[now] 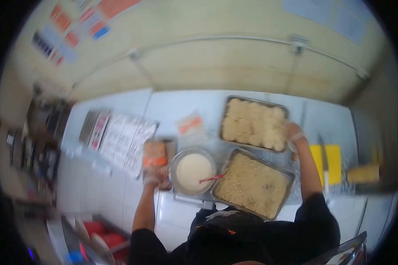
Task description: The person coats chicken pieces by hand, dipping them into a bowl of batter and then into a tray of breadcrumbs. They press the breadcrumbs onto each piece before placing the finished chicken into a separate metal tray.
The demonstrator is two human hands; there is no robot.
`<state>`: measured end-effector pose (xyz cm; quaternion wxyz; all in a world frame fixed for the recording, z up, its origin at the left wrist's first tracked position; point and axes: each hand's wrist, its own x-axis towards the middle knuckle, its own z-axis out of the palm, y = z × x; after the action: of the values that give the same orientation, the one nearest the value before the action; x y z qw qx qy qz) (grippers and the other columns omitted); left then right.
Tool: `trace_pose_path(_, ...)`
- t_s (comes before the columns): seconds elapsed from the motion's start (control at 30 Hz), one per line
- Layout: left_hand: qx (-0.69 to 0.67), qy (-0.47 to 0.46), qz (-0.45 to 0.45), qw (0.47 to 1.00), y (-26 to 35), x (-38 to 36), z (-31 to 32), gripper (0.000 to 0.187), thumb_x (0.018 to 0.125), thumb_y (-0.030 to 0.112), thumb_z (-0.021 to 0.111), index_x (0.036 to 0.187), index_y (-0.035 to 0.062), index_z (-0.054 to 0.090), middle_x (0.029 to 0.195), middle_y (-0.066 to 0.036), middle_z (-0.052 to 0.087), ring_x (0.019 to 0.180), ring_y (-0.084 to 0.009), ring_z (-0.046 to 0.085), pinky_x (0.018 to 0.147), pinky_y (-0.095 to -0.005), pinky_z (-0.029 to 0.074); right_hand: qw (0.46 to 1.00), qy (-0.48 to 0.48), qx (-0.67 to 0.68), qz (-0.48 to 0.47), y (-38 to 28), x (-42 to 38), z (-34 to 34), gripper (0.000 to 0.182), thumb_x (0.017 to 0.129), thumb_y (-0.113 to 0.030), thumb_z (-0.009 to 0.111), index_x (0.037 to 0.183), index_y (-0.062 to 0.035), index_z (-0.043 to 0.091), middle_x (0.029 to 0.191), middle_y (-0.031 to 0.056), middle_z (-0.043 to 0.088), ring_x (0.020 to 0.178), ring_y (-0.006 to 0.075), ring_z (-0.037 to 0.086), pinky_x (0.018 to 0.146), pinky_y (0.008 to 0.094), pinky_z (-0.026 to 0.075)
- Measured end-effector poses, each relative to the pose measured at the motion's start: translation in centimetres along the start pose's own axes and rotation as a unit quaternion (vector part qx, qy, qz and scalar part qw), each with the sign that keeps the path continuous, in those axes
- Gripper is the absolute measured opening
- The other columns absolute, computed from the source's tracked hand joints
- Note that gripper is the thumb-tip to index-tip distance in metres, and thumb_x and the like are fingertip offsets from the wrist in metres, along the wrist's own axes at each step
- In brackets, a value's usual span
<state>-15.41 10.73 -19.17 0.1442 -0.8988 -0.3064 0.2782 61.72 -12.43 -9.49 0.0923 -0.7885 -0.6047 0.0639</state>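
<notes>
My left hand (154, 177), in a clear glove, is at the near end of a small tray (171, 146) holding orange-pink pieces that look like raw fish or meat (155, 152). Blur hides its fingers. To its right stands a round metal bowl (174, 164) of creamy white batter (193, 171), with a red-handled utensil (211, 179) across its rim. My right hand (293, 131), also gloved, is at the right edge of a metal tray (221, 132) of crumb-coated pieces (252, 121); its fingers are smeared. Nearer me lies a tray (276, 217) of breadcrumbs (252, 183).
A knife (325, 161) lies on a yellow cutting board (336, 164) at the right. Printed sheets (126, 139) and a plastic packet with orange print (190, 127) are on the table's left half. Red items (106, 234) sit in a container at lower left.
</notes>
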Motion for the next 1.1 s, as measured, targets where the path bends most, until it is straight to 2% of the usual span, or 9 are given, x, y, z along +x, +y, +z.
trace_pose_path(0.03, -0.345, -0.059, -0.201, 0.915, 0.6, -2.8, -12.6, 0.048, 0.08, 0.023, 0.064, 0.126, 0.0136, 0.054, 0.126, -0.017, 0.057, 0.111, -0.0328, 0.057, 0.092, -0.0469, 0.046, 0.99, -0.099, -0.023, 0.099, -5.4, -1.2, -5.4, 0.027, 0.085, -0.017, 0.054, 0.107, -0.0057, 0.063, 0.102, 0.0229, 0.065, 0.095, 0.0376, 0.062, 0.086, 0.0476, 0.048)
trace_pose_path(0.07, -0.419, 0.001, -0.261, 0.87, 0.9, -3.9, -16.8, 0.06, 0.075, 0.019, 0.069, 0.132, 0.0132, 0.05, 0.125, -0.019, 0.057, 0.114, -0.0318, 0.056, 0.096, -0.0374, 0.046, 0.997, 0.074, -0.007, 0.021, -5.2, -3.0, -4.2, 0.029, 0.085, -0.019, 0.056, 0.11, -0.0051, 0.063, 0.099, 0.0229, 0.065, 0.094, 0.0375, 0.062, 0.085, 0.0476, 0.049)
trace_pose_path(0.1, -0.382, 0.101, -0.262, 0.88, 0.6, -3.8, -10.4, 0.061, 0.078, 0.019, 0.066, 0.136, 0.0157, 0.048, 0.125, -0.018, 0.058, 0.112, -0.0318, 0.058, 0.096, -0.0387, 0.046, 0.972, 0.213, 0.08, -0.062, -6.8, -3.4, -5.0, 0.03, 0.087, -0.02, 0.056, 0.112, -0.0042, 0.062, 0.099, 0.0229, 0.065, 0.093, 0.0372, 0.063, 0.082, 0.0475, 0.049)
trace_pose_path(0.23, -0.484, 0.094, -0.333, 0.804, 0.3, -6.5, -17.8, 0.053, 0.078, 0.023, 0.067, 0.129, 0.0137, 0.055, 0.12, -0.018, 0.061, 0.111, -0.0311, 0.06, 0.095, -0.0393, 0.047, 0.996, 0.041, 0.04, 0.064, -7.1, -5.0, -1.4, 0.022, 0.087, -0.01, 0.057, 0.107, -0.0025, 0.063, 0.097, 0.0244, 0.065, 0.09, 0.0383, 0.064, 0.077, 0.0458, 0.05)
trace_pose_path(0.37, -0.553, 0.035, -0.41, 0.724, 0.3, -6.9, -17.5, 0.052, 0.078, 0.026, 0.07, 0.126, 0.0125, 0.056, 0.106, -0.016, 0.067, 0.097, -0.0299, 0.065, 0.085, -0.0403, 0.051, 0.968, 0.174, 0.175, 0.049, -9.4, -5.3, 1.5, 0.019, 0.09, -0.013, 0.057, 0.105, -0.0039, 0.064, 0.089, 0.0186, 0.066, 0.08, 0.028, 0.065, 0.07, 0.0383, 0.051)
trace_pose_path(0.6, -0.872, 0.195, -0.337, 0.298, 2.6, -10.5, -13.4, 0.044, 0.083, 0.02, 0.067, 0.125, 0.0118, 0.058, 0.098, -0.009, 0.065, 0.084, -0.0211, 0.063, 0.07, -0.0402, 0.054, 0.881, -0.021, 0.457, -0.121, -32.9, -7.9, 1.2, 0.033, 0.085, -0.011, 0.065, 0.116, -0.002, 0.062, 0.095, 0.009, 0.068, 0.076, 0.0159, 0.062, 0.069, 0.0319, 0.052)
trace_pose_path(0.8, -0.925, 0.167, -0.277, 0.2, 7.9, -17.6, -11.8, 0.041, 0.086, 0.019, 0.063, 0.126, 0.0105, 0.058, 0.115, -0.005, 0.063, 0.095, -0.0178, 0.06, 0.078, -0.0346, 0.052, 0.823, -0.113, 0.412, -0.374, -56.7, -14.4, 2.8, 0.096, 0.063, -0.014, 0.082, 0.143, -0.0033, 0.031, 0.134, 0.0219, 0.049, 0.09, 0.0294, 0.064, 0.077, 0.0354, 0.053)
trace_pose_path(0.9, -0.885, 0.336, -0.259, 0.194, 10.0, -25.1, -12.1, 0.042, 0.087, 0.016, 0.061, 0.128, 0.0109, 0.056, 0.114, -0.003, 0.063, 0.094, -0.0164, 0.06, 0.079, -0.0333, 0.051, 0.832, -0.134, 0.277, -0.461, -62.0, -16.4, 5.1, 0.112, 0.061, -0.023, 0.084, 0.149, -0.0023, 0.018, 0.146, 0.0255, 0.035, 0.112, 0.0337, 0.057, 0.087, 0.0384, 0.052)
trace_pose_path(1.1, -0.919, 0.265, -0.29, -0.021, 12.3, -38.5, -0.3, 0.008, 0.097, 0.025, 0.047, 0.095, 0.0198, 0.053, 0.07, 0.003, 0.046, 0.059, -0.012, 0.049, 0.052, -0.0296, 0.047, 0.892, -0.261, 0.207, -0.305, -62.6, -13.9, 3.5, 0.081, 0.075, -0.021, 0.076, 0.141, -0.0019, 0.034, 0.125, 0.0167, 0.057, 0.097, 0.0262, 0.062, 0.078, 0.0368, 0.053)
